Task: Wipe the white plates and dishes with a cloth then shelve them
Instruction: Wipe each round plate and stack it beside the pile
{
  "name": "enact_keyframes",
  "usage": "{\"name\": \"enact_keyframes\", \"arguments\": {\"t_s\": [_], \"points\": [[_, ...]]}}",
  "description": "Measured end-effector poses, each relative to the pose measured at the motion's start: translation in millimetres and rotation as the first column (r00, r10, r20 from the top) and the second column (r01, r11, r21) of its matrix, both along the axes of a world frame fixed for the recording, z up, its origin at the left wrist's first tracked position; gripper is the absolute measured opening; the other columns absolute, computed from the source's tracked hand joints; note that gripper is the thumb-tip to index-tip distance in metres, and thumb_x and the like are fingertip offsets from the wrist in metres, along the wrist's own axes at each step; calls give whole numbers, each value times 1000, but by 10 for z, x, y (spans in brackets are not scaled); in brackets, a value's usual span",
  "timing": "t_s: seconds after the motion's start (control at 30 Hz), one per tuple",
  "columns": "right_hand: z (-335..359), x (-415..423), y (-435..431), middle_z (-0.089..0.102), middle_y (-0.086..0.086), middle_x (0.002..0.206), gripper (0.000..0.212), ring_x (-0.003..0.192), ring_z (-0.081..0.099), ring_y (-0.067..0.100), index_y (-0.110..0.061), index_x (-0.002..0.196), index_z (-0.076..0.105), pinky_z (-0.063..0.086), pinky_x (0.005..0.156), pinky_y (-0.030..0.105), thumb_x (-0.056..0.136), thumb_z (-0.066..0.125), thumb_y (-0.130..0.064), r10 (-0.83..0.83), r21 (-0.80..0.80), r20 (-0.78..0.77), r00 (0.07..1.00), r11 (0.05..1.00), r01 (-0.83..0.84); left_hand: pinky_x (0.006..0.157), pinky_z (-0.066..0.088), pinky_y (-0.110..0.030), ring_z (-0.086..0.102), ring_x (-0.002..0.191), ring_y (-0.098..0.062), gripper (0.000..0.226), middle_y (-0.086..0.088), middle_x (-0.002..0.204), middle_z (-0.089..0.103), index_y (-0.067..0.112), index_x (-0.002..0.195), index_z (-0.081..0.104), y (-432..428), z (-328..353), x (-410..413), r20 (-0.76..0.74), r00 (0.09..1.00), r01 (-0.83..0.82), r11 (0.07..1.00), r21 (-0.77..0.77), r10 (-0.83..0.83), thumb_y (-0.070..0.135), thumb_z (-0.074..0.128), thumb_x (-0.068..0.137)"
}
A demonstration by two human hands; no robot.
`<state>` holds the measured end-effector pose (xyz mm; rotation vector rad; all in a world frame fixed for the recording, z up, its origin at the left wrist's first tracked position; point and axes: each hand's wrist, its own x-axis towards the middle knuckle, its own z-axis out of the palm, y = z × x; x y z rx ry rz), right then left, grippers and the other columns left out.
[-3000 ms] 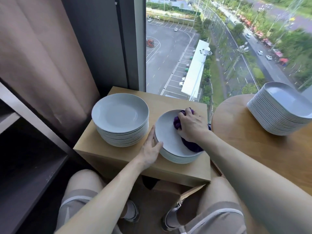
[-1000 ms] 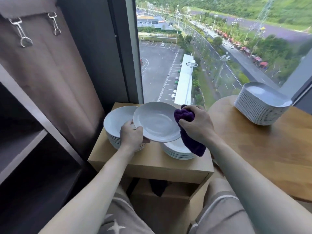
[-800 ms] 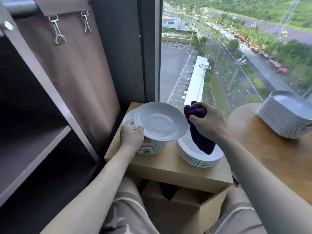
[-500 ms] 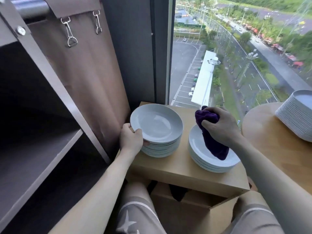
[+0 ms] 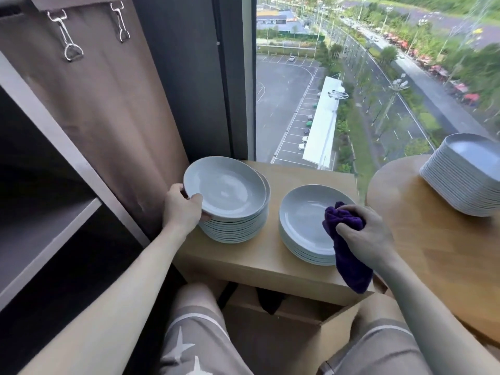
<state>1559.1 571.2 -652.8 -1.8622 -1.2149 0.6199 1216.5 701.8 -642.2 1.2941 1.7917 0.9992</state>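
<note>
fingers (image 5: 195, 198) of the left hand (image 5: 180, 211) clamp the rim of the top plate (image 5: 226, 188), overhanging the left stack (image 5: 235, 231) on the wooden stand (image 5: 257, 266); right hand (image 5: 364, 238) clutches the purple cloth (image 5: 351, 263) over that stand's right stack (image 5: 300, 220), bare wood between stacks.

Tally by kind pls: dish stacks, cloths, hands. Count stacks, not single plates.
Round plate stacks: 2 (left stack, right stack)
Rectangular dish stacks: 1
Purple cloth: 1
Hands: 2 (left hand grips top plate of left stack; right hand grips the cloth)
Total: 6
</note>
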Motion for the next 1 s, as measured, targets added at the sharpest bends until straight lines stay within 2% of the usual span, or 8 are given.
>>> {"name": "enact_keyframes", "arguments": {"t_s": [0.17, 0.37, 0.47, 0.63, 0.7, 0.8, 0.9, 1.0], "points": [[-89, 204, -52, 60, -13, 109, 31, 93, 57, 5, -36, 106, 68, 45, 83, 32, 84, 71, -14, 17, 14, -29, 999, 1000, -17, 78, 64, -51, 71, 89, -32, 15, -2, 93, 72, 9, 94, 72, -43, 46, 56, -131, 990, -43, 999, 6, 43, 10, 61, 85], [-164, 286, 72, 58, -12, 108, 31, 93, 58, 6, -33, 109, 68, 45, 73, 24, 86, 69, -13, 37, 24, -84, 996, 999, -35, 49, 53, -26, 74, 61, -26, 17, -9, 91, 75, 6, 96, 70, -130, 33, 164, -207, 978, -42, 994, -103, 20, 5, 55, 91], [-232, 282, 172, 56, -15, 110, 35, 96, 58, 7, -31, 116, 68, 43, 81, 24, 85, 69, -14, 43, 14, -72, 997, 999, -42, 55, 54, -29, 72, 54, -23, 17, -13, 93, 76, 5, 104, 67, -142, 14, 185, -261, 965, -13, 989, -145, -25, 13, 56, 95], [-410, 226, 185, 50, -9, 123, 45, 110, 55, 17, -28, 128, 64, 45, 99, 33, 84, 72, -24, 50, -14, 24, 998, 999, -50, 102, 44, -47, 58, 126, -32, 67, -11, 140, 56, 10, 156, 34, -332, 180, 347, -452, 889, -82, 997, 5, 76, 37, 57, 100], [-489, 194, 194, 47, -9, 127, 47, 115, 53, 18, -30, 130, 61, 46, 103, 37, 84, 72, -32, 70, -23, 99, 993, 997, -68, 89, 44, -38, 59, 113, -25, 52, -4, 118, 63, 16, 148, 47, -583, 265, 625, -395, 918, 18, 994, 109, 26, 29, 57, 99], [-503, 184, 233, 45, -6, 132, 51, 122, 49, 20, -29, 134, 58, 43, 108, 38, 86, 69, -40, 102, -84, 196, 975, 993, -87, 75, 46, -33, 61, 89, -10, 37, 7, 96, 65, 25, 135, 56, -923, 68, 1185, -391, 850, 360, 931, -56, -352, 30, 58, 98], [-483, 172, 228, 44, -3, 140, 60, 131, 41, 23, -30, 142, 50, 34, 114, 39, 87, 64, -51, 216, -186, 344, 914, 970, -159, 94, 48, -39, 59, 119, -18, 62, 9, 139, 54, 34, 153, 31, -1011, -307, 1596, -416, 760, 459, 865, -201, -500, 47, 55, 98], [-465, 205, 226, 36, -1, 148, 74, 137, 34, 27, -34, 147, 36, 31, 117, 44, 82, 58, -64, 360, -321, 402, 842, 917, -239, 115, 37, -46, 36, 148, -25, 87, 7, 169, 19, 39, 163, 0, -864, -619, 1726, -306, 816, 435, 869, -235, -491, 49, 56, 97]]}}
